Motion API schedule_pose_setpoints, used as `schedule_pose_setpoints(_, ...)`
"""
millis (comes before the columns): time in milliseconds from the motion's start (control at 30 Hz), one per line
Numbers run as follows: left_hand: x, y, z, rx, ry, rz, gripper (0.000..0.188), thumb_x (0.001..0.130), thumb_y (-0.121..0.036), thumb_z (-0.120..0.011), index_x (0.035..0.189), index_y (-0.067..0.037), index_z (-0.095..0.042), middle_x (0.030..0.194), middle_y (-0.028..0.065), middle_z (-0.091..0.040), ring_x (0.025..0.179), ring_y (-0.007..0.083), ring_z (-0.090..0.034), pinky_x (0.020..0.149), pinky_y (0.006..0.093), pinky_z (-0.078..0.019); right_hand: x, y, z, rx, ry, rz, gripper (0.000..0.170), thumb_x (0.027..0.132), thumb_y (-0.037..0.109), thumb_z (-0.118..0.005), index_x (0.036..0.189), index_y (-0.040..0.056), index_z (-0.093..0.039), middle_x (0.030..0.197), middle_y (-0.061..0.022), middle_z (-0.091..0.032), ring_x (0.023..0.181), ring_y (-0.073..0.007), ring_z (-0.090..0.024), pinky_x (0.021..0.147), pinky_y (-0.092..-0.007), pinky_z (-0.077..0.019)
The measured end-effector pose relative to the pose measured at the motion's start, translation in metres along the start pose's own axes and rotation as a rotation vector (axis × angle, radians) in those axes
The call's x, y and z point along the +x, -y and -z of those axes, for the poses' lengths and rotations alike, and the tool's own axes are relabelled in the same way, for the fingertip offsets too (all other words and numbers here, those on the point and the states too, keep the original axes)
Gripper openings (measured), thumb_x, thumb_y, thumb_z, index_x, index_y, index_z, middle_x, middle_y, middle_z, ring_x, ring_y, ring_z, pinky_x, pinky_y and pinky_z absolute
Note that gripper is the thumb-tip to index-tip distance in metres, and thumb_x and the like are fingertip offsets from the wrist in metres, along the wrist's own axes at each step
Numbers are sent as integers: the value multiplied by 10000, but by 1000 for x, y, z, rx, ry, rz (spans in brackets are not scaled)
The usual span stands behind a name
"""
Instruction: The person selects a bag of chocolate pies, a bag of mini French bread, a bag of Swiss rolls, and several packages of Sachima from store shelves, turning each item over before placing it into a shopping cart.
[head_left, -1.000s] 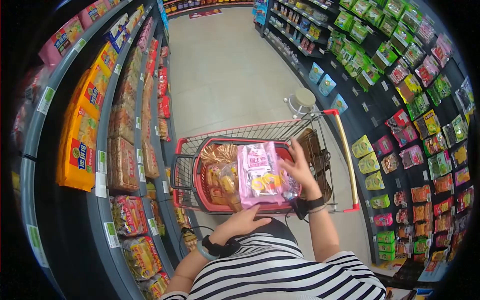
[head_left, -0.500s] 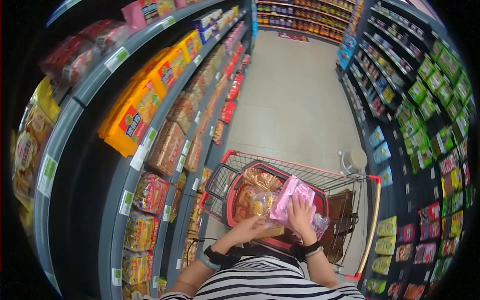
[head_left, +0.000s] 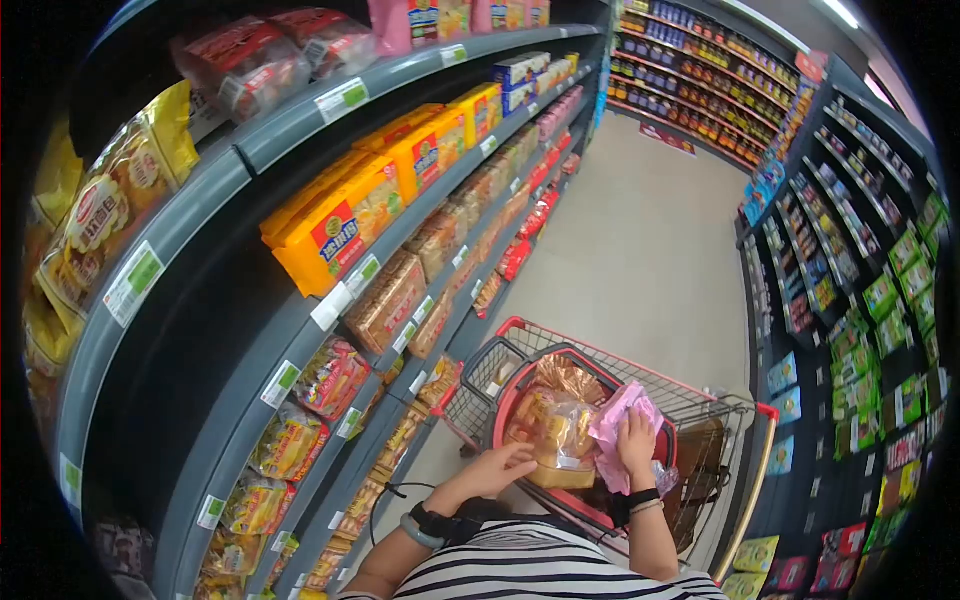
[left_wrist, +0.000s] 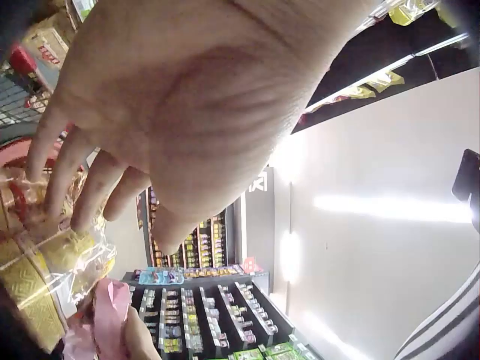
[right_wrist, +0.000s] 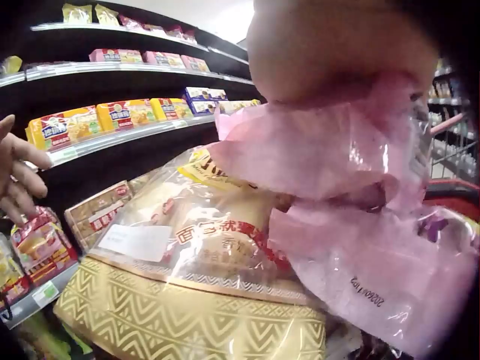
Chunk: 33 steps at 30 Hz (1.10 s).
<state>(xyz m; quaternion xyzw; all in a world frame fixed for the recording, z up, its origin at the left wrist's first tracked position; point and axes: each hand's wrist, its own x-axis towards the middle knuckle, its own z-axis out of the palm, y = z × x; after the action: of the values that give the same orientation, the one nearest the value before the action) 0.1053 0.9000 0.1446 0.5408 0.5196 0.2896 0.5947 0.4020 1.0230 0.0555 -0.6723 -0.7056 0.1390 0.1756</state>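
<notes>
A red-rimmed shopping basket [head_left: 503, 397] sits inside the shopping cart [head_left: 745, 490]. In it lies a clear-and-gold bag of bread [head_left: 563, 440], printed in red and banded with a gold pattern [right_wrist: 187, 315]. To the right of the bread is a tilted pink plastic package [head_left: 612, 440]; a date is printed on its lower flap [right_wrist: 375, 281]. My right hand [head_left: 637, 443] grips the pink package from above, its fingertips partly hidden in the right wrist view. My left hand [head_left: 492, 470], fingers extended and apart, hovers at the left side of the bread bag, holding nothing.
Tall shelves with bread [head_left: 290, 440] and yellow boxes [head_left: 335, 225] run close along the left. Racks of hanging green packets [head_left: 910, 330] line the right. Beside the basket, a brown bag [head_left: 700, 470] lies in the cart. The aisle floor [head_left: 650, 260] stretches ahead.
The pink package, first flat and face up on the basket's contents, has been tipped and moved down beside the bread by my right hand. My left hand stays near the basket; the view has swung left.
</notes>
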Motion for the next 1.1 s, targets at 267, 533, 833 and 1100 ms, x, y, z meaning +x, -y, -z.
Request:
schedule_pose_setpoints(267,-4,-37,104,221,-721,-345,405,861,-151,-630,1230,-28,-516,1189,118,-582,1107,215,-552,923,334,-430,46,-6,2,92,-40,-1,418,892,321,-464,1246,111,-540,1296,-207,-479,1199,-408,-426,1024,-463,-329)
schedule_pose_setpoints(533,-49,-117,256,830,-1849,-355,631,736,-140,-709,1301,-79,-434,1380,156,-350,1284,365,-278,1060,479,-213,108,26,27,-98,-69,-19,428,807,309,-614,1163,76,-577,1268,-197,-489,1242,-379,-381,1027,-500,-298)
schedule_pose_setpoints(833,-43,-120,289,1005,-1870,-173,499,650,-204,-801,1099,-146,-591,1382,164,-353,1274,367,-285,1033,485,-221,156,221,43,398,-56,431,405,808,148,-658,1183,37,-553,1305,-196,-449,1211,-362,-420,1010,-414,-350)
schedule_pose_setpoints(1100,-31,-114,279,353,-1714,-408,742,609,-18,-802,1253,-55,-434,1269,170,-475,1158,297,-486,991,373,-371,173,316,24,548,250,749,416,829,166,-648,1215,57,-537,1336,-182,-426,1234,-363,-414,1014,-419,-353)
